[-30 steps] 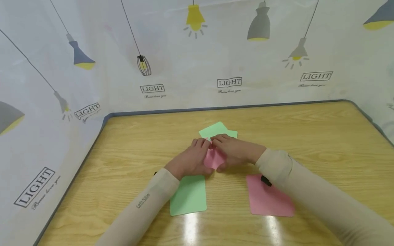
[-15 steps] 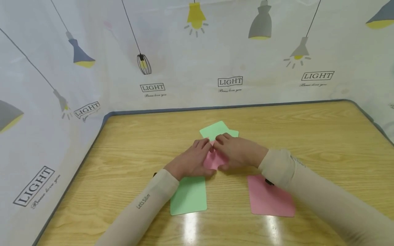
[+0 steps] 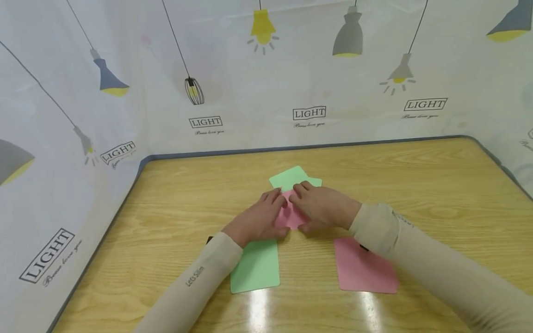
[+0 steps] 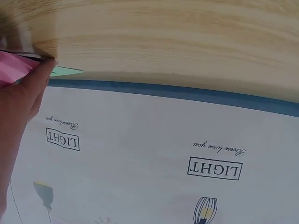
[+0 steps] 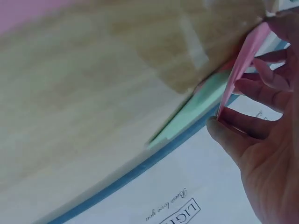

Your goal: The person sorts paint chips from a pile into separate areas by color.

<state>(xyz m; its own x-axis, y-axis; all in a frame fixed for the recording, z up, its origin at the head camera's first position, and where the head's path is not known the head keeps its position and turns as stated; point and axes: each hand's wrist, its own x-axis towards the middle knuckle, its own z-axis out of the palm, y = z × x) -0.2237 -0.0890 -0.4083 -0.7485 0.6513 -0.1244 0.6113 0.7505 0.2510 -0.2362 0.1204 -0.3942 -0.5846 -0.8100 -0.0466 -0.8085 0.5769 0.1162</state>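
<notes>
Both hands hold one pink card (image 3: 292, 218) between them in the middle of the table. The left hand (image 3: 259, 218) grips its left edge, thumb at the near side and fingers at the far side. At the opposite edge, the right hand (image 3: 321, 206) pinches the card; the right wrist view shows thumb and fingertips on this thin pink card (image 5: 240, 65). In the left wrist view only part of the pink card (image 4: 13, 67) appears beside the fingers. Just beyond the hands lie two overlapping green cards (image 3: 290, 177), partly covered by the pink one.
Nearer the person, a green card (image 3: 257, 270) lies at the left under the forearm, and another pink card (image 3: 365, 274) at the right, partly behind the sleeve. The wooden table (image 3: 187, 199) ends at a blue border below a white lamp-print backdrop (image 3: 258, 88).
The fingers of the two hands have spread slightly apart, the right hand shifting a little to the right. More of the pink card shows between them. The other cards stay put.
</notes>
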